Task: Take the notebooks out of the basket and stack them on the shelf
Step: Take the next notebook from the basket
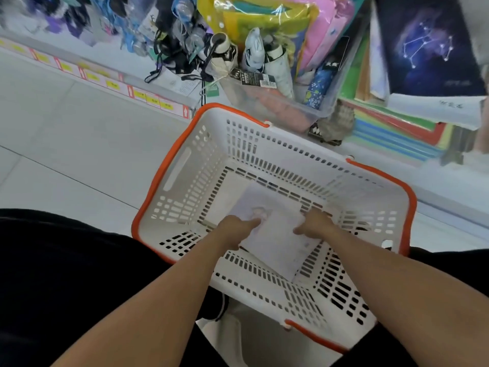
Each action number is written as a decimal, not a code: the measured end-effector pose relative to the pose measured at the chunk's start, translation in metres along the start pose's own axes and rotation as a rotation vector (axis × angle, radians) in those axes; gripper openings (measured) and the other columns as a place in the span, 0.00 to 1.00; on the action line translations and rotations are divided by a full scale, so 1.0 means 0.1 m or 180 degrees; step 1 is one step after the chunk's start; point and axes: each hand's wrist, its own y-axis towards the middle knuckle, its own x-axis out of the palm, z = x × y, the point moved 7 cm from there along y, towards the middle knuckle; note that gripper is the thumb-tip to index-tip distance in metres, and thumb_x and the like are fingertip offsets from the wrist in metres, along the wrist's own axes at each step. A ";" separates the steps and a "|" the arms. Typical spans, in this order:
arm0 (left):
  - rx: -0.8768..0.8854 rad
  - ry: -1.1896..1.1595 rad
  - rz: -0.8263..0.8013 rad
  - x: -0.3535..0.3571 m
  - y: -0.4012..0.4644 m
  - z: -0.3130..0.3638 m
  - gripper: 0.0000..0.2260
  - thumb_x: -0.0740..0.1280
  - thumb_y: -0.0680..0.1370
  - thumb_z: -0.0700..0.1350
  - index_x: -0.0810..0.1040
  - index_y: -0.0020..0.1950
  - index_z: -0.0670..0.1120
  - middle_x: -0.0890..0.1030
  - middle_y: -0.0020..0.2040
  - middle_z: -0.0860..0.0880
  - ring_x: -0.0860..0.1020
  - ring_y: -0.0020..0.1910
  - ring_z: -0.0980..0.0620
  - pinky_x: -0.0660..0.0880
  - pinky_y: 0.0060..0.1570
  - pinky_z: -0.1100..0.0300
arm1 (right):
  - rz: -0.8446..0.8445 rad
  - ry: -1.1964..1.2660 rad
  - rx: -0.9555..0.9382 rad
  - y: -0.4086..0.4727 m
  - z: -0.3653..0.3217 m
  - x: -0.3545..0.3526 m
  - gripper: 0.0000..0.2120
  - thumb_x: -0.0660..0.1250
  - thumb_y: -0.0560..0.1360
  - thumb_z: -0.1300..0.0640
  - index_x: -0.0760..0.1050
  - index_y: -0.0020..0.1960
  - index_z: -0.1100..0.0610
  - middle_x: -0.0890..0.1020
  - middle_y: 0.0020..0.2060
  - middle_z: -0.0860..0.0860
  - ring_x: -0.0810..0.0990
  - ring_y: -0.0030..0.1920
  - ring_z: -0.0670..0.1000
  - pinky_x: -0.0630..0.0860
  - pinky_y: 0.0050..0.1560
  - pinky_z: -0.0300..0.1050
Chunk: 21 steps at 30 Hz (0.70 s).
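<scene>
1. A pale, thin notebook with a faint lilac picture on its cover lies flat on the floor of the white slotted plastic basket with orange rim, turned at an angle to the basket's walls, nearer the basket's near side.
2. The left hand reaches into the basket and rests on the notebook's left edge, its forefinger stretched out across the cover; whether the other fingers curl under the edge cannot be told.
3. The right hand is at the notebook's right edge, thumb lying on the cover and fingers bent down past the edge, gripping it.
4. More pale sheets or covers show under the notebook at its near corner; how many cannot be told.
5. The basket sits on the pale tiled floor, its far corner touching a low shelf edge with yellow price labels.
6. Just beyond the far rim stands a clear plastic bin holding folded umbrellas and wrapped coloured packs.
7. Right of the bin, a stack of coloured paper sheets lies on the shelf, with a dark blue constellation-print cover above it.
</scene>
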 end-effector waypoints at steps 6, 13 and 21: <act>-0.0522 -0.1800 -0.0693 0.21 -0.14 0.16 0.37 0.71 0.67 0.65 0.73 0.65 0.40 0.76 0.61 0.39 0.78 0.57 0.36 0.78 0.53 0.40 | -0.1639 0.0510 -0.1215 -0.75 -1.16 -0.28 0.08 0.74 0.74 0.51 0.82 0.41 0.55 0.82 0.39 0.47 0.82 0.40 0.43 0.82 0.43 0.44; -0.0414 -0.1823 0.0466 -0.09 -0.26 0.00 0.11 0.58 0.81 0.35 0.73 0.62 0.39 0.77 0.40 0.42 0.76 0.36 0.44 0.75 0.37 0.46 | 0.0416 0.0561 -0.0506 -0.02 -0.55 -0.59 0.30 0.74 0.72 0.43 0.74 0.67 0.60 0.76 0.66 0.59 0.76 0.66 0.60 0.74 0.65 0.52; -0.0307 -0.1565 0.1203 -0.27 -0.40 -0.16 0.16 0.61 0.79 0.38 0.71 0.68 0.38 0.76 0.65 0.37 0.78 0.60 0.39 0.77 0.47 0.51 | 0.0921 0.0033 -0.0250 0.17 -0.22 0.25 0.44 0.77 0.69 0.46 0.59 0.75 0.61 0.59 0.75 0.58 0.58 0.75 0.60 0.64 0.72 0.54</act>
